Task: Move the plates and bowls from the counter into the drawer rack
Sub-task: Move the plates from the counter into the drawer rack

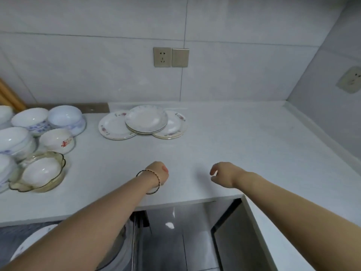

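Observation:
Three overlapping stacks of white plates [145,118] lie at the back middle of the pale counter [234,143]. Several white bowls [65,116] crowd the counter's left end, one with a red mark [56,140] and one sitting in a scalloped glass dish [39,173]. My left hand [158,172] hangs over the counter's front part, fingers curled down out of sight, holding nothing that shows. My right hand [222,173] hovers beside it with loosely curled fingers and nothing in it. Below the counter edge, the drawer rack [133,241] shows a plate [33,241] inside, mostly hidden by my left forearm.
Tiled walls close off the back and right sides. Wall sockets [171,57] sit above the plates, and another socket [350,80] is on the right wall. A wooden object [8,94] leans at the far left. An open cabinet space [224,231] lies under the counter's right part.

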Demonstrator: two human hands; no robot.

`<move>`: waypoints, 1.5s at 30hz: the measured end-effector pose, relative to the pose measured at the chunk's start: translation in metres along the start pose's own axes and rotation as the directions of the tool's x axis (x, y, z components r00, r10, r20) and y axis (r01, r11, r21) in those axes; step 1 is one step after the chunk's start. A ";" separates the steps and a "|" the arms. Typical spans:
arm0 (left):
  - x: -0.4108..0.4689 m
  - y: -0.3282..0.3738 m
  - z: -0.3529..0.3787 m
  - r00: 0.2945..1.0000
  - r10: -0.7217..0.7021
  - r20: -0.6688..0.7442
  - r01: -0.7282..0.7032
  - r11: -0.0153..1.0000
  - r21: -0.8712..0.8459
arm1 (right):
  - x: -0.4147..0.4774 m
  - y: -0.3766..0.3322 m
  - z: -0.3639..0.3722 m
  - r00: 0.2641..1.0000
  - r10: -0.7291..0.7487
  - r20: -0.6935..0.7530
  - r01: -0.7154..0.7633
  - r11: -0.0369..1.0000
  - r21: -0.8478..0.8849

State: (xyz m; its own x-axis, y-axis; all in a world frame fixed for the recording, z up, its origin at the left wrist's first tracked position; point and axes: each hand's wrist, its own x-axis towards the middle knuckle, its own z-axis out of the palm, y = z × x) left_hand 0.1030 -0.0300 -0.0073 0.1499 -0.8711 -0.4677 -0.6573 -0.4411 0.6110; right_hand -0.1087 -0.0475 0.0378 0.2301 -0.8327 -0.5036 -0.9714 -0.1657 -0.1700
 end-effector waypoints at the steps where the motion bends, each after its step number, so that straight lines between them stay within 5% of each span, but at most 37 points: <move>1: 0.011 0.003 -0.007 1.000 -0.007 -0.026 0.006 0.999 -0.034 | 0.011 -0.003 -0.010 1.000 -0.016 0.001 0.016 1.000 0.002; 10: 0.100 0.002 -0.052 0.963 -0.207 -0.169 0.160 0.953 -0.255 | 0.134 -0.025 -0.065 0.993 -0.112 0.024 0.113 0.993 -0.045; 15: 0.163 -0.004 -0.063 0.911 -0.378 -0.167 0.255 0.833 -0.491 | 0.236 -0.037 -0.077 0.985 -0.167 0.044 0.167 0.986 0.005; 19: 0.224 -0.012 -0.075 0.826 -0.519 -0.220 0.279 0.716 -0.639 | 0.325 -0.059 -0.089 0.988 -0.154 0.003 0.153 0.980 0.127; 24: 0.290 -0.021 -0.105 0.725 -0.628 -0.283 0.377 0.706 -0.600 | 0.418 -0.087 -0.095 0.986 -0.167 -0.018 0.168 0.973 0.156; 29: 0.343 -0.048 -0.125 0.664 -0.720 -0.200 0.397 0.566 -0.723 | 0.481 -0.106 -0.088 0.989 -0.102 0.106 0.050 0.912 0.408; 35: 0.356 -0.048 -0.134 0.660 -0.741 -0.120 0.411 0.490 -0.769 | 0.504 -0.118 -0.080 0.986 -0.062 0.153 -0.044 0.796 0.604; 45: 0.278 -0.037 -0.121 0.707 -0.667 -0.235 0.310 0.591 -0.745 | 0.426 -0.104 -0.080 0.994 -0.101 0.039 0.053 0.768 0.638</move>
State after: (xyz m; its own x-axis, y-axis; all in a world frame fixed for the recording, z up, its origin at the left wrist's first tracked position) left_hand 0.2579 -0.2819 -0.0826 0.7179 -0.3724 -0.5882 0.2078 -0.6917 0.6916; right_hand 0.0854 -0.4270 -0.0917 0.3295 -0.7902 -0.5167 -0.6967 0.1658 -0.6979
